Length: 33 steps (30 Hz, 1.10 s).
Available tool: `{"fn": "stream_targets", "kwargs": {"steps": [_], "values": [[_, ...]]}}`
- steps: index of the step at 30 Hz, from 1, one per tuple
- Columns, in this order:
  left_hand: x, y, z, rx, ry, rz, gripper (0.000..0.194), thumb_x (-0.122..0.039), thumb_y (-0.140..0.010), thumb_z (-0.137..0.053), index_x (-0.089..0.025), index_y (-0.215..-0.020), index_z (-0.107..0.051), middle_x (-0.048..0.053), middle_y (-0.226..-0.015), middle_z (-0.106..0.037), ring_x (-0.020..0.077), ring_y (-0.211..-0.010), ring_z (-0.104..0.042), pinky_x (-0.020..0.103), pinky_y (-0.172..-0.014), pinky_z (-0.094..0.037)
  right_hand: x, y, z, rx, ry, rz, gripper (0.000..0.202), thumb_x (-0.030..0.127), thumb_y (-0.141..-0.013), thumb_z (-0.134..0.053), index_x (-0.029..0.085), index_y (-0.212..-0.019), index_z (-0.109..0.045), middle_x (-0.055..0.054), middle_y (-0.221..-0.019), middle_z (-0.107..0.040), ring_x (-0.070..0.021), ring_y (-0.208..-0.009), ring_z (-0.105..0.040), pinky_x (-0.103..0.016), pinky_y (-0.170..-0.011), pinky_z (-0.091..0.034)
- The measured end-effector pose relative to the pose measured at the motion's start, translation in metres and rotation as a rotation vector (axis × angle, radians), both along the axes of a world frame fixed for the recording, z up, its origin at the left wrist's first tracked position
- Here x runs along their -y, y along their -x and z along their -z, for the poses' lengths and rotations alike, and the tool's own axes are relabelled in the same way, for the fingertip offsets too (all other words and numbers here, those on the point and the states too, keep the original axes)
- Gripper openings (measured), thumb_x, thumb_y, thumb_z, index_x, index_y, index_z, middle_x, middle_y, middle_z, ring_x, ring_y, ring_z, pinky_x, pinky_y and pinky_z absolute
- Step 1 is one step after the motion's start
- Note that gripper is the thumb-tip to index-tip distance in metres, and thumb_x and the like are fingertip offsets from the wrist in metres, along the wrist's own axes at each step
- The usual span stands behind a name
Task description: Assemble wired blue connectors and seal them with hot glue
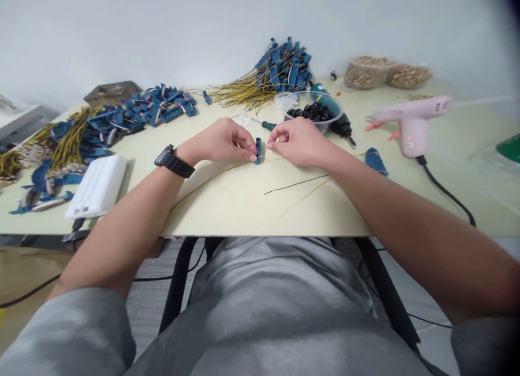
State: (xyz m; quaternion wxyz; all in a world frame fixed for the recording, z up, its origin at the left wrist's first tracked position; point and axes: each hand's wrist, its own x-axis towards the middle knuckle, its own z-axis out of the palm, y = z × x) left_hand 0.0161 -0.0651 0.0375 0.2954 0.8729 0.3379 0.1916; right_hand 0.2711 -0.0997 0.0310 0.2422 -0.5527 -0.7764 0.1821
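On the pale table [227, 208], a pink glue gun [414, 121] is set toward three o'clock of the hands, and a tub of black pieces [314, 112] near one o'clock. The small blue piece [258, 151] is pinched upright between the fingertips of the left hand [225, 140], just above the table. The right hand [298, 140] is curled at its three o'clock; whether anything is grasped there cannot be told. Piece and thin wire [219, 173] are apparently being aligned; a steady pinch and fine fingertip control are called for.
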Motion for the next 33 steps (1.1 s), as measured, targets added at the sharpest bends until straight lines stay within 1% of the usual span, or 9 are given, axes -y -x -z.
{"fn": "stream_targets", "kwargs": {"steps": [7, 11, 12, 14, 16, 18, 21, 26, 33], "values": [[0.0, 0.001, 0.001, -0.001, -0.013, -0.028, 0.029, -0.052, -0.084, -0.094, -0.024, -0.094, -0.096, 0.008, -0.092, -0.091, 0.0261, -0.086, -0.083, 0.039, -0.083, -0.064, 0.0, 0.001, 0.0, -0.01, -0.014, 0.004, 0.009, 0.019, -0.099, -0.082, 0.016, -0.101, -0.09, -0.006, -0.084, -0.073, -0.0219, -0.081, -0.063, -0.041, -0.084, -0.051], [-0.003, 0.004, -0.003, 0.035, -0.078, -0.105, 0.035, -0.056, -0.087, -0.093, -0.022, -0.092, -0.092, 0.008, -0.087, -0.087, 0.0256, -0.088, -0.081, 0.038, -0.082, -0.062, 0.001, 0.002, -0.001, -0.003, -0.011, 0.017, 0.008, 0.015, -0.099, -0.082, 0.016, -0.101, -0.09, -0.005, -0.083, -0.071, -0.021, -0.081, -0.062, -0.04, -0.085, -0.05], [-0.004, 0.005, -0.004, 0.044, -0.101, -0.127, 0.039, -0.06, -0.088, -0.092, -0.022, -0.094, -0.09, 0.008, -0.09, -0.086, 0.0254, -0.091, -0.08, 0.038, -0.083, -0.061, 0.001, 0.003, -0.001, 0.0, -0.009, 0.024, 0.009, 0.015, -0.099, -0.082, 0.016, -0.101, -0.09, -0.005, -0.083, -0.071, -0.0209, -0.081, -0.062, -0.04, -0.085, -0.049], [-0.007, 0.008, -0.005, 0.038, -0.137, -0.147, 0.051, -0.068, -0.086, -0.093, -0.021, -0.106, -0.088, 0.011, -0.109, -0.087, 0.0269, -0.103, -0.079, 0.039, -0.09, -0.061, 0.002, 0.003, -0.002, 0.004, -0.007, 0.035, 0.008, 0.014, -0.1, -0.082, 0.016, -0.102, -0.09, -0.005, -0.084, -0.071, -0.0209, -0.081, -0.062, -0.04, -0.085, -0.049], [-0.009, 0.01, -0.004, -0.023, -0.14, -0.126, 0.072, -0.075, -0.079, -0.095, -0.022, -0.126, -0.085, 0.014, -0.135, -0.084, 0.0321, -0.12, -0.076, 0.042, -0.1, -0.06, 0.002, 0.004, -0.002, 0.005, -0.009, 0.033, 0.008, 0.015, -0.1, -0.082, 0.016, -0.102, -0.089, -0.005, -0.085, -0.071, -0.0211, -0.081, -0.062, -0.04, -0.086, -0.048], [-0.01, 0.009, 0.0, -0.122, -0.12, -0.095, 0.095, -0.082, -0.072, -0.096, -0.023, -0.144, -0.079, 0.017, -0.154, -0.076, 0.0394, -0.136, -0.07, 0.048, -0.112, -0.058, 0.002, 0.004, -0.002, 0.008, -0.011, 0.031, 0.008, 0.016, -0.1, -0.081, 0.016, -0.101, -0.089, -0.005, -0.084, -0.071, -0.0216, -0.081, -0.062, -0.04, -0.086, -0.048], [-0.01, 0.004, 0.009, -0.233, -0.106, -0.093, 0.11, -0.092, -0.067, -0.092, -0.023, -0.15, -0.074, 0.019, -0.159, -0.072, 0.0467, -0.147, -0.062, 0.057, -0.123, -0.05, 0.001, 0.003, -0.001, 0.009, -0.011, 0.034, 0.009, 0.017, -0.099, -0.08, 0.017, -0.1, -0.089, -0.005, -0.082, -0.071, -0.0222, -0.08, -0.061, -0.041, -0.086, -0.048], [-0.01, -0.006, 0.021, -0.238, -0.11, -0.126, 0.108, -0.098, -0.064, -0.091, -0.024, -0.142, -0.074, 0.018, -0.153, -0.074, 0.0477, -0.144, -0.061, 0.061, -0.124, -0.044, 0.001, 0.003, 0.0, 0.011, -0.025, 0.036, 0.01, 0.016, -0.099, -0.08, 0.016, -0.1, -0.089, -0.003, -0.077, -0.068, -0.0206, -0.075, -0.057, -0.039, -0.083, -0.047], [-0.005, -0.01, 0.021, -0.185, -0.107, -0.142, 0.089, -0.083, -0.068, -0.095, -0.024, -0.132, -0.075, 0.016, -0.145, -0.077, 0.0457, -0.141, -0.063, 0.06, -0.121, -0.045, 0.001, 0.003, 0.0, 0.001, -0.023, 0.057, 0.009, 0.016, -0.101, -0.08, 0.015, -0.101, -0.089, -0.003, -0.077, -0.067, -0.0194, -0.074, -0.055, -0.038, -0.082, -0.047]]}}
